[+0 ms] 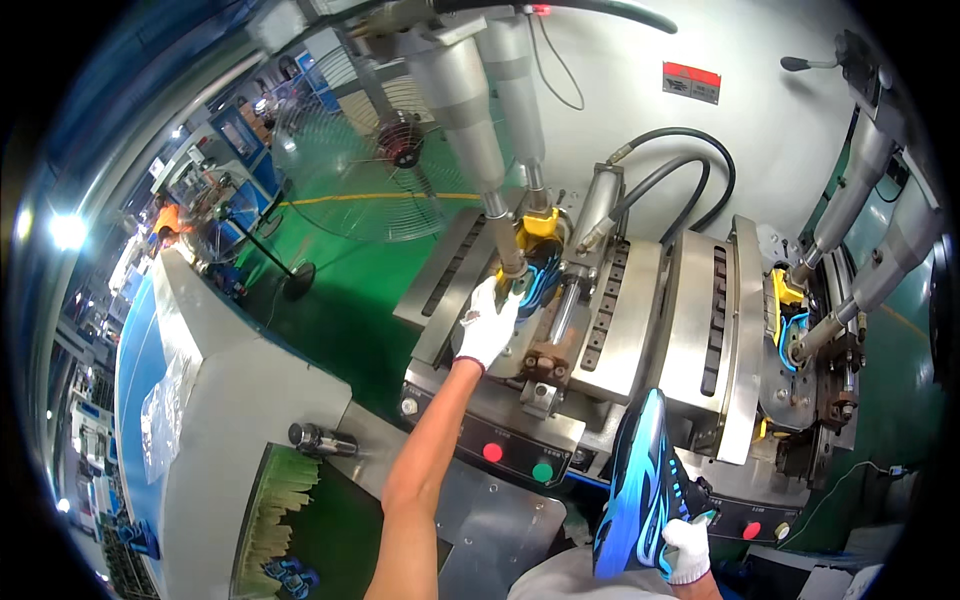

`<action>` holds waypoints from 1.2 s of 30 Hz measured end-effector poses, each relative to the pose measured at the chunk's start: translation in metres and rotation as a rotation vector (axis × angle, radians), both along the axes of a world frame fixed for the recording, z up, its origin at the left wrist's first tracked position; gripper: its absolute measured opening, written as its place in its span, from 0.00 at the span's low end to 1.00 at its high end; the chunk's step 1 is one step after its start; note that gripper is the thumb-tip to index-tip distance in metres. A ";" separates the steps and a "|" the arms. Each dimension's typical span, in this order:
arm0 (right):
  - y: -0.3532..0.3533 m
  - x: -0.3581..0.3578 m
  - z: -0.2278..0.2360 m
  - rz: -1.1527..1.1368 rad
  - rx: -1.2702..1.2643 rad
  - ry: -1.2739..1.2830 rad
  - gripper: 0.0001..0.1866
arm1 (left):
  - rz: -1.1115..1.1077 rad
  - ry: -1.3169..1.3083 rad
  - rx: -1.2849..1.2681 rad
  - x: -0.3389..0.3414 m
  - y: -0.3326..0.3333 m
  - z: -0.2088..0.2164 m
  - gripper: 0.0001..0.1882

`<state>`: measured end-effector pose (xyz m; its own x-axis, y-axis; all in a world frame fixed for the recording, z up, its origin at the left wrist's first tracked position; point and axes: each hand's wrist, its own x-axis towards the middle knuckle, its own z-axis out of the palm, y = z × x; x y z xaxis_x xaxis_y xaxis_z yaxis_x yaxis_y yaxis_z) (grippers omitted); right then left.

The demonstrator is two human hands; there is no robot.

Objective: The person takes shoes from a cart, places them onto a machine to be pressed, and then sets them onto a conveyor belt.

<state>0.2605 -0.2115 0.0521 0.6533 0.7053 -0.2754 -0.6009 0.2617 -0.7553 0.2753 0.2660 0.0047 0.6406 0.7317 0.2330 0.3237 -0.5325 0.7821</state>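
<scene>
— Brushed steel all round: is that a sole press (640, 300) with two stations?

— It looks like one. The left station has grooved side plates (455, 275) flanking a central cradle, and in that cradle sits a shoe (538, 268), dark with bright blue stripes, under a yellow pad (541, 222) at the end of a grey cylinder (470, 110).

— And the hands?

— Both wear white gloves. The left hand (489, 325) reaches far forward, arm stretched out, its fingers laid against the near end of the shoe in the cradle; they look partly curled on it, though I cannot tell how firmly they grip. The right hand (686, 550) is low, near the body, closed round the bottom end of a second shoe (636, 480), blue and black, held upright in front of the press.

— Anything in the right station?

— Yes, another shoe (790, 330), mostly hidden; only a bit of blue line and a yellow pad show beneath two slanted cylinders.

— Controls?

— A red button (492, 452) and a green button (542, 471) on the panel below the left station, just right of the outstretched forearm.

— Beyond the machine?

— A standing fan (385, 150) on a green floor, well behind it.
</scene>
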 end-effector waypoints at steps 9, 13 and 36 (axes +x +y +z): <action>0.009 0.015 0.009 -0.098 -0.189 0.058 0.34 | 0.076 0.456 0.360 0.087 0.025 -0.045 0.42; 0.017 0.018 0.012 -0.114 -0.230 0.043 0.33 | 0.026 0.408 0.357 0.109 0.048 -0.036 0.36; 0.495 0.194 -0.103 -0.114 -0.998 -0.825 0.15 | 0.626 0.374 -0.428 -0.375 -0.228 -0.036 0.32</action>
